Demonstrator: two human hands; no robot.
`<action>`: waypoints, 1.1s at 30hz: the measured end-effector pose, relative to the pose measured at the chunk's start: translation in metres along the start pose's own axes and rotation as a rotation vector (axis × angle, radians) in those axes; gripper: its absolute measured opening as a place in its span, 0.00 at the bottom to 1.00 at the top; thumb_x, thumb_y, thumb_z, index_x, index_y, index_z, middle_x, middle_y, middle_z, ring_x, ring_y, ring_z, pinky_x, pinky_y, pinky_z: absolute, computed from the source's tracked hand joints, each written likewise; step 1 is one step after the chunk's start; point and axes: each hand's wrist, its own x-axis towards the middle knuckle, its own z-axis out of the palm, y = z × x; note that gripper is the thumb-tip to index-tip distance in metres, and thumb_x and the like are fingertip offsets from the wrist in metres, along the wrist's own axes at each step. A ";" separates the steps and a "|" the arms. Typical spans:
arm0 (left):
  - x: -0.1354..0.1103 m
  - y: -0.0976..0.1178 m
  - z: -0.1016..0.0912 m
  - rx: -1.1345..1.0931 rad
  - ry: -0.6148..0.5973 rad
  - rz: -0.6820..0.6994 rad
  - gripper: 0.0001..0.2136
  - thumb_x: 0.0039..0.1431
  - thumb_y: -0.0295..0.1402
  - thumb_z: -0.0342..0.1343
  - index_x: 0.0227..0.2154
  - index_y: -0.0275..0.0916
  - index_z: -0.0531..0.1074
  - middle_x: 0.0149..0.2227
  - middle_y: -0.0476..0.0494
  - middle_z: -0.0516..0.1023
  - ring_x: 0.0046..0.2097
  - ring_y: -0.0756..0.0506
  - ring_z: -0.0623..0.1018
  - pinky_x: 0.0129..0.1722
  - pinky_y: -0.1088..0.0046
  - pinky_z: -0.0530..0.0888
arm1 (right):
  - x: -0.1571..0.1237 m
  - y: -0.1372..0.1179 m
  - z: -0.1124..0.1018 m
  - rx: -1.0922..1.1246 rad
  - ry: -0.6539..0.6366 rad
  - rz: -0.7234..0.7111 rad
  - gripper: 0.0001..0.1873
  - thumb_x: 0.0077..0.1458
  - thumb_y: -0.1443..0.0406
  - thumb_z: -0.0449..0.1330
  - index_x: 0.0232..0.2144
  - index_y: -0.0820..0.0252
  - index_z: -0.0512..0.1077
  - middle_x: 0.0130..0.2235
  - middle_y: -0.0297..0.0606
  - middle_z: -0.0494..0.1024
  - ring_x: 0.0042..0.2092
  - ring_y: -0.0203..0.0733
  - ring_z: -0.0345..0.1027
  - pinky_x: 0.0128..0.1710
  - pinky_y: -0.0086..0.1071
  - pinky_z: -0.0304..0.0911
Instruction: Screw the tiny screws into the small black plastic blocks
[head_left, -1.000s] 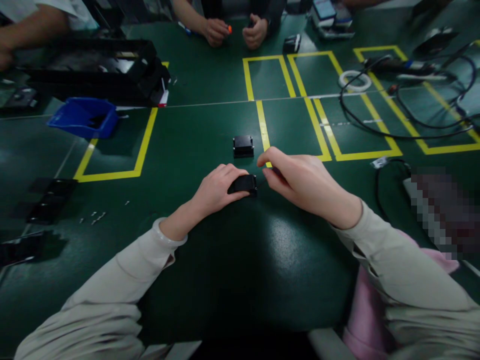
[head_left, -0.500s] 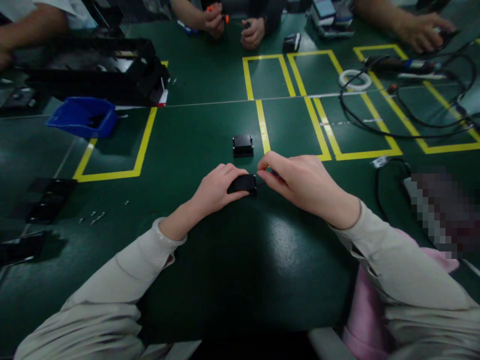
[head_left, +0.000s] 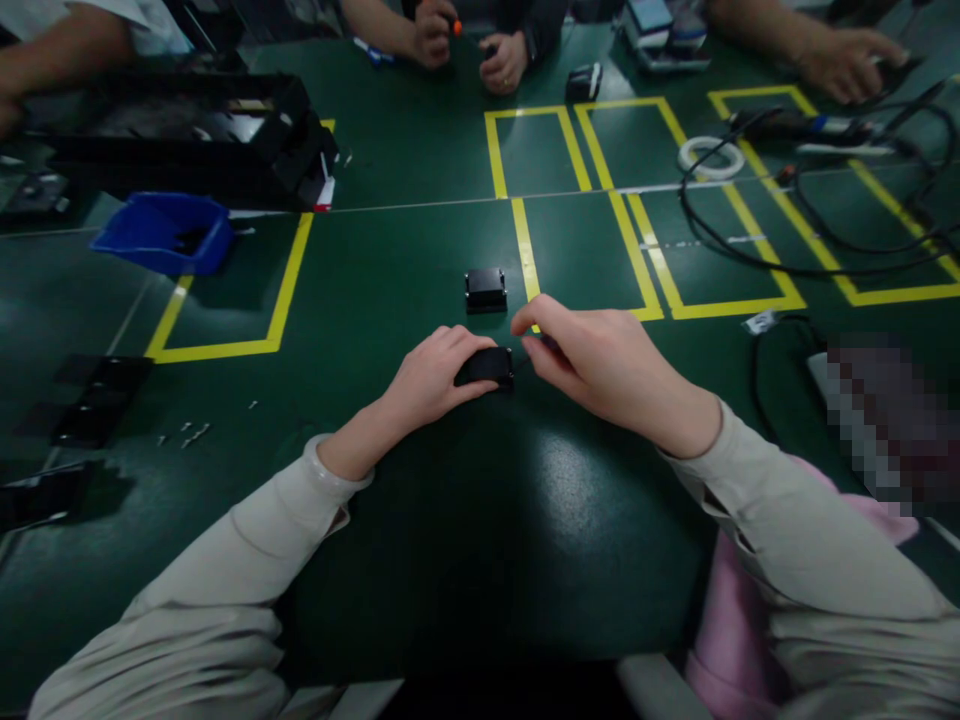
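My left hand (head_left: 439, 375) is closed around one end of a small black rectangular block (head_left: 491, 366), holding it on the green table. At the block's right end, where a small screw head glints, my right hand (head_left: 592, 360) has its fingers curled around a thin dark tool (head_left: 523, 363). Its shaft points at that end; its kind is mostly hidden by the fingers. My right index finger is raised slightly off the thumb. Just beyond my hands sits a second, similar black block (head_left: 486, 289) with bright screws at its sides.
Loose screws (head_left: 196, 435) and dark flat parts (head_left: 101, 400) lie at left. Farther back are a blue bin (head_left: 165, 232) and a long black housing (head_left: 187, 140). Cables (head_left: 817, 270) and a white ring (head_left: 710, 158) occupy the right. Other people's hands (head_left: 504, 65) work across the table.
My right index finger has lifted and spread a little from the thumb. My left hand and both blocks stay put. Across the table, a person's hands have shifted slightly.
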 end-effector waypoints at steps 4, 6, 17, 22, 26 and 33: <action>0.000 0.000 0.000 0.001 0.008 0.007 0.19 0.67 0.45 0.57 0.53 0.39 0.69 0.48 0.39 0.75 0.47 0.39 0.73 0.48 0.61 0.70 | 0.001 -0.001 -0.001 -0.003 -0.010 0.014 0.15 0.70 0.60 0.48 0.43 0.61 0.72 0.27 0.34 0.74 0.26 0.37 0.64 0.28 0.30 0.45; 0.000 0.001 0.000 0.003 0.009 0.007 0.19 0.67 0.45 0.57 0.53 0.39 0.69 0.48 0.39 0.75 0.47 0.39 0.73 0.47 0.61 0.71 | 0.001 -0.001 -0.001 -0.020 -0.034 0.034 0.16 0.70 0.58 0.48 0.43 0.60 0.73 0.26 0.34 0.73 0.26 0.37 0.63 0.28 0.30 0.45; -0.001 0.000 0.000 0.019 0.008 0.015 0.20 0.67 0.45 0.57 0.56 0.40 0.69 0.48 0.39 0.75 0.47 0.38 0.73 0.48 0.60 0.71 | 0.001 -0.001 -0.001 -0.016 -0.036 0.049 0.16 0.69 0.59 0.49 0.44 0.60 0.73 0.25 0.33 0.72 0.25 0.37 0.62 0.29 0.30 0.45; -0.001 0.000 0.001 0.046 0.006 0.025 0.22 0.68 0.45 0.56 0.60 0.39 0.67 0.49 0.37 0.74 0.48 0.38 0.73 0.48 0.60 0.71 | 0.001 -0.001 -0.001 0.009 -0.024 0.032 0.15 0.69 0.62 0.48 0.46 0.61 0.73 0.25 0.33 0.72 0.26 0.36 0.63 0.28 0.29 0.46; -0.001 0.000 0.002 0.060 -0.002 0.031 0.23 0.69 0.45 0.54 0.61 0.39 0.66 0.49 0.37 0.74 0.48 0.37 0.72 0.48 0.60 0.71 | 0.001 -0.001 -0.002 0.018 -0.025 0.031 0.15 0.69 0.61 0.49 0.45 0.61 0.73 0.26 0.33 0.72 0.26 0.37 0.64 0.29 0.29 0.47; -0.002 -0.001 0.002 0.063 0.011 0.042 0.26 0.69 0.45 0.54 0.65 0.41 0.62 0.48 0.38 0.73 0.48 0.38 0.72 0.48 0.61 0.71 | 0.001 -0.001 -0.002 0.004 -0.037 0.049 0.16 0.70 0.62 0.48 0.47 0.61 0.73 0.27 0.34 0.73 0.26 0.36 0.63 0.29 0.29 0.47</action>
